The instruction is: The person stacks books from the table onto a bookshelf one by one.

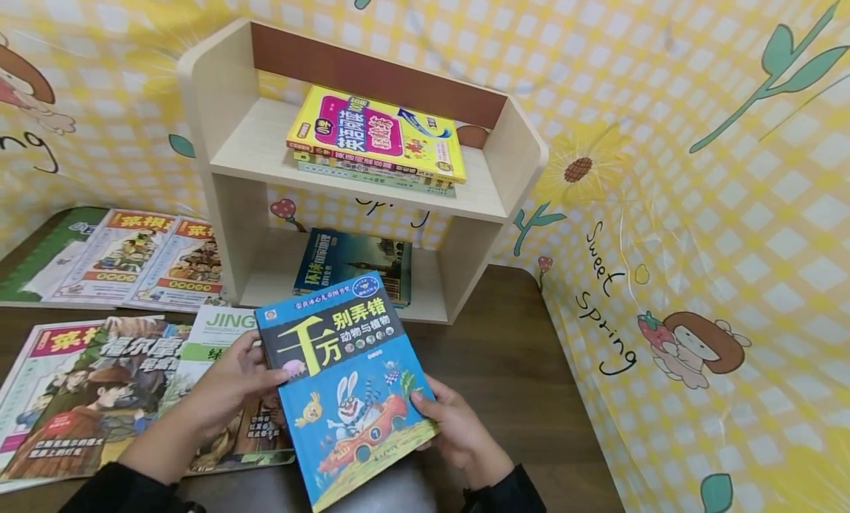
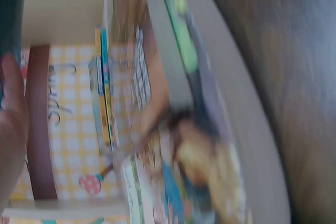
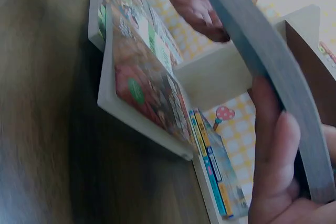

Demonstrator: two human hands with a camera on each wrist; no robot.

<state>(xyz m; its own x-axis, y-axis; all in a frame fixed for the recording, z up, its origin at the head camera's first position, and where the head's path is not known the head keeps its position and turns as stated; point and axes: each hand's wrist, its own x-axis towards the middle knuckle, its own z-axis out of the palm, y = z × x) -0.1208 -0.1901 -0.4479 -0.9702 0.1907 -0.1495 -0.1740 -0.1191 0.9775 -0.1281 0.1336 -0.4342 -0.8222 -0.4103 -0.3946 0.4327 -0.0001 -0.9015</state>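
A blue children's book (image 1: 352,402) with a rabbit in a red car on its cover is held up, tilted, in front of the shelf. My left hand (image 1: 229,384) grips its left edge, thumb on the cover. At the lower right edge my right hand (image 1: 461,428) pinches the book, thumb on the front and fingers hidden behind. The right wrist view shows the book's thick page edge (image 3: 283,72) between thumb and fingers of the right hand (image 3: 278,166). Only part of the left hand (image 2: 11,124) appears in the left wrist view, which is blurred.
A two-level wooden bookshelf (image 1: 471,269) stands behind. Its upper level bears a stack topped by a yellow book (image 1: 438,147); a dark blue book (image 1: 358,255) lies on the lower level. Magazines (image 1: 99,402) and comic-style booklets (image 1: 129,258) cover the left of the brown table (image 1: 524,365).
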